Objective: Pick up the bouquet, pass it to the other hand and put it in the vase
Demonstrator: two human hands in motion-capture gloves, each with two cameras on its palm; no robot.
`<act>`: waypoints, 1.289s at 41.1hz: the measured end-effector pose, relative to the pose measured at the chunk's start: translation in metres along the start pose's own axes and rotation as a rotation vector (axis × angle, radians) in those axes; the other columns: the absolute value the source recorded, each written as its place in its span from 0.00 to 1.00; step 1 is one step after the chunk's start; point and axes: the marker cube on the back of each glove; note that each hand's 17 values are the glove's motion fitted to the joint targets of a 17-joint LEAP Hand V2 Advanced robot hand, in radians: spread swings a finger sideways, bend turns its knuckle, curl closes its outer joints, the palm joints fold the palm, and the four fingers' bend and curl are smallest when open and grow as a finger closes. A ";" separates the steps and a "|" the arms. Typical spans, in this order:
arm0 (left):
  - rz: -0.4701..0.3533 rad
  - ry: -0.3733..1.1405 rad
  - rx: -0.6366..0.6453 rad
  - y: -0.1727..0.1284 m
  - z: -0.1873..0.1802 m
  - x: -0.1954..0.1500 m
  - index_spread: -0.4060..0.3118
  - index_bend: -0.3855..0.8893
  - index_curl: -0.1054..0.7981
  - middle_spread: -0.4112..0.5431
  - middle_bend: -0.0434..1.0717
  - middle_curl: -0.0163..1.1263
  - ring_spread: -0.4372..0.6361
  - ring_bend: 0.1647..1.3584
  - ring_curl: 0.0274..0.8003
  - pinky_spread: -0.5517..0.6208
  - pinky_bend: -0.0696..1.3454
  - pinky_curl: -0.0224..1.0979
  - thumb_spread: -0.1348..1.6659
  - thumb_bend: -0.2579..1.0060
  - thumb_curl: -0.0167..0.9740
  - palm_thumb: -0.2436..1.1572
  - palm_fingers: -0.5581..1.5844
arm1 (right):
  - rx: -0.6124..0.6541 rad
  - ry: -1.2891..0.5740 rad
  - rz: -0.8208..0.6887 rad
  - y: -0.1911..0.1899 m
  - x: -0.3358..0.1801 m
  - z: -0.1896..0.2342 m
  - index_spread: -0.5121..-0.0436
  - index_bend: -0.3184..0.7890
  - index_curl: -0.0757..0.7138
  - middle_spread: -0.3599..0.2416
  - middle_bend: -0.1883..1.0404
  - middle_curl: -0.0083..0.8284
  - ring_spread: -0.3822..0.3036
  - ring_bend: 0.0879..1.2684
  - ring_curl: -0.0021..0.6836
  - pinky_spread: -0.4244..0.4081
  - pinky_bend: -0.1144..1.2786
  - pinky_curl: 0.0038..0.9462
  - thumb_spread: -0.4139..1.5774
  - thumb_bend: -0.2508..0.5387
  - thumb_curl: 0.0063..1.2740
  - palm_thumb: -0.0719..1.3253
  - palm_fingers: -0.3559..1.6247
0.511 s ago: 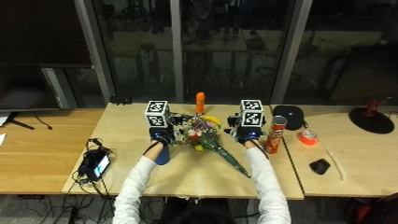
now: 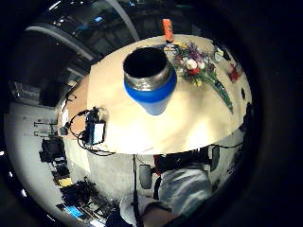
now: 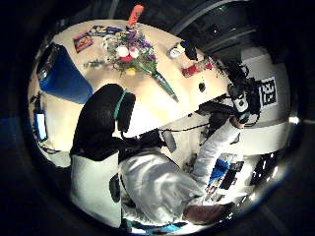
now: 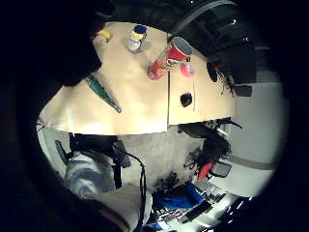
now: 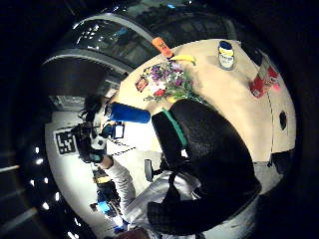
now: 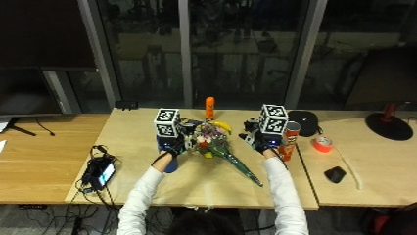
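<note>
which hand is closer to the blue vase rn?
Left. The left hand is right over the blue vase, whose opening fills its little-finger palm view. The right hand is across the bouquet, beside the red can.

No readable text or brand anywhere (the labels are all blurred).

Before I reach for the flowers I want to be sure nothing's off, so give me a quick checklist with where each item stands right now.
1. Bouquet lying free on the table, nothing on top: ok.
2. Stem end towards the person, reachable: ok.
3. Vase upright, mouth open and empty: ok.
4. Left hand free of the vase, over it without a grip: ok.
5. Right hand holding nothing: cannot tell, fingers hidden.
6. Chips can standing close beside the right hand, knock risk: not ok.
</note>
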 end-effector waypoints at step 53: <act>0.270 0.096 -0.005 0.084 0.023 0.011 0.63 0.40 0.41 0.68 0.22 0.33 0.75 0.32 0.33 0.81 0.25 0.30 0.69 0.19 0.34 0.49 0.35 | -0.338 -0.054 0.292 -0.032 0.044 0.081 0.71 0.31 0.17 0.67 0.36 0.44 0.49 0.58 0.54 0.61 0.64 0.41 0.77 0.29 0.21 0.30 0.49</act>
